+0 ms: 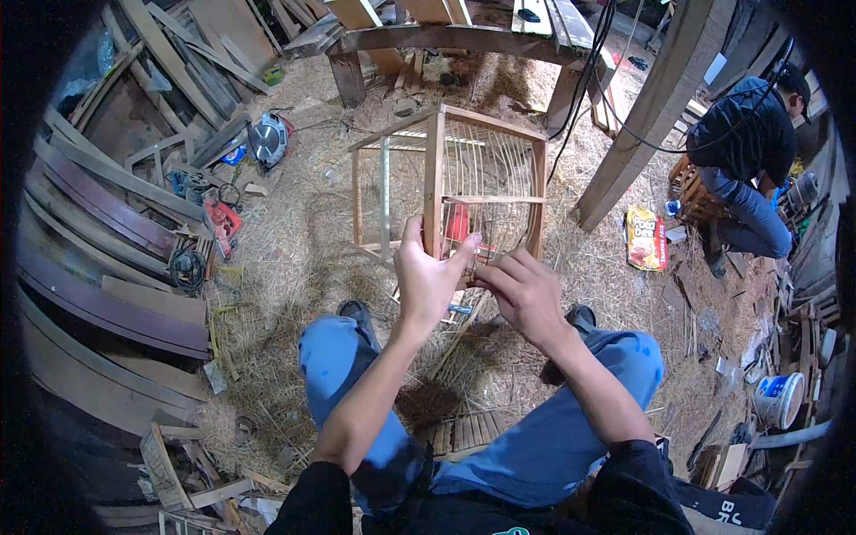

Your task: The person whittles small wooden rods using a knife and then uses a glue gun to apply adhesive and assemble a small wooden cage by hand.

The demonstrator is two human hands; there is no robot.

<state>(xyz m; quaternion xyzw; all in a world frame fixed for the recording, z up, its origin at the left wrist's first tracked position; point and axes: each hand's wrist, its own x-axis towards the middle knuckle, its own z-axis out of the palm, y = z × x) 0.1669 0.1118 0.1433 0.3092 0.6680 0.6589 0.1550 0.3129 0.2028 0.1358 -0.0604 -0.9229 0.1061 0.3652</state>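
Note:
A wooden cage (434, 169), with thin upright bars on one side, is tilted in front of me above the straw-strewn floor. My left hand (425, 276) is closed around the lower end of its near corner post, with the thumb stretched toward the barred side. Beside it my right hand (526, 290) pinches at the cage's lower edge; what lies between the fingertips is too small to make out. A red object (456, 223) shows behind the bars. Just below the hands lies a small blue-handled tool (459, 308).
A low wooden bench (464, 38) stands ahead, and a slanted timber post (655, 111) rises at right. Another person (744, 152) crouches beyond it, near a yellow and red bag (646, 238). At left are a circular saw (268, 140), cabled tools and stacked boards (116, 312).

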